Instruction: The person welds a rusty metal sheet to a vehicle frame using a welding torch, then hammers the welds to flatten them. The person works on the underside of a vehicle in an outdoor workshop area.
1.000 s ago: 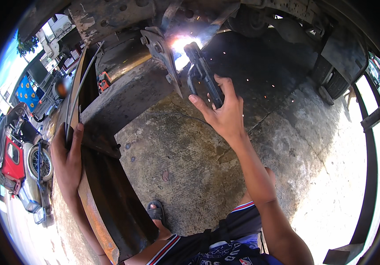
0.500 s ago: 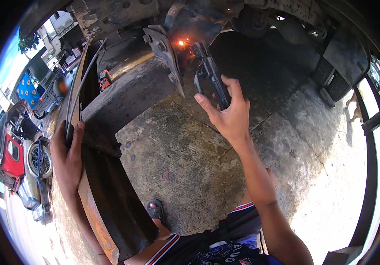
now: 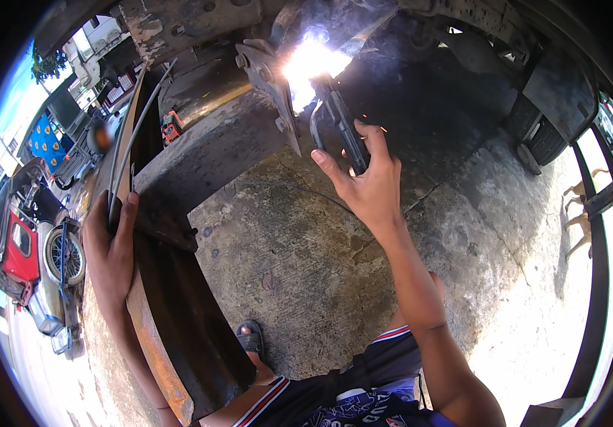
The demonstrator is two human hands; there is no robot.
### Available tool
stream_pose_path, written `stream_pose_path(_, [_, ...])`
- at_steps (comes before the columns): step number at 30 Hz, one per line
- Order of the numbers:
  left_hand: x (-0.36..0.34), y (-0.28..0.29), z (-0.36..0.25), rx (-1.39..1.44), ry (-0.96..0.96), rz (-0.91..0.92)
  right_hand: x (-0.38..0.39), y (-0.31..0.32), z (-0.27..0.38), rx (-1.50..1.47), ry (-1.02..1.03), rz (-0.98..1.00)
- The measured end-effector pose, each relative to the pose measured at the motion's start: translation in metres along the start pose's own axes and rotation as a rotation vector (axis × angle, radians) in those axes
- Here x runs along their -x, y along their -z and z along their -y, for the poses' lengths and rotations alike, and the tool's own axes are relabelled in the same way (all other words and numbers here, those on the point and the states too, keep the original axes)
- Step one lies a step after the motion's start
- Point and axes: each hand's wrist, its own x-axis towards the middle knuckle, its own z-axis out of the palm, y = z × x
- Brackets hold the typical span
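Observation:
My right hand is closed round the handle of a black welding electrode holder, raised toward the metal frame overhead. At the holder's tip a white-violet arc glares, hiding the electrode and the joint. Just left of the glare hangs a bolted steel bracket. My left hand rests against a rusty steel beam, with thin welding rods held between thumb and fingers, pointing up and away.
Rusty chassis metal spans the top. A vehicle wheel stands at the right. On the left are a red sidecar and a spoked wheel. An orange-red device lies beyond the beam. Stained concrete floor lies below.
The small orange glow at the holder's tip has become a bright white arc with smoke and sparks. Both hands have hardly moved and keep their holds.

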Motion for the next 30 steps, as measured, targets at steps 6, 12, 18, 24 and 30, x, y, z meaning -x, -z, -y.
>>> stream_pose_path(6, [-0.001, 0.001, 0.000, -0.007, 0.009, 0.014, 0.000, -0.001, 0.000, -0.021, -0.023, 0.014])
stream_pose_path(12, [-0.001, 0.000, 0.003, 0.026, -0.004, 0.012, -0.001, -0.002, -0.001, -0.007, -0.021, 0.020])
stream_pose_path(18, [-0.003, 0.001, 0.002, 0.052, -0.019, 0.048, 0.001, 0.000, 0.003, -0.057, 0.012, -0.079])
stream_pose_path(24, [0.001, -0.001, 0.001, -0.121, -0.043, -0.099, 0.001, 0.011, -0.001, -0.070, -0.013, -0.074])
stream_pose_path(30, [0.002, -0.001, -0.004, -0.057, -0.044, -0.083, -0.003, 0.007, -0.004, 0.103, 0.197, -0.084])
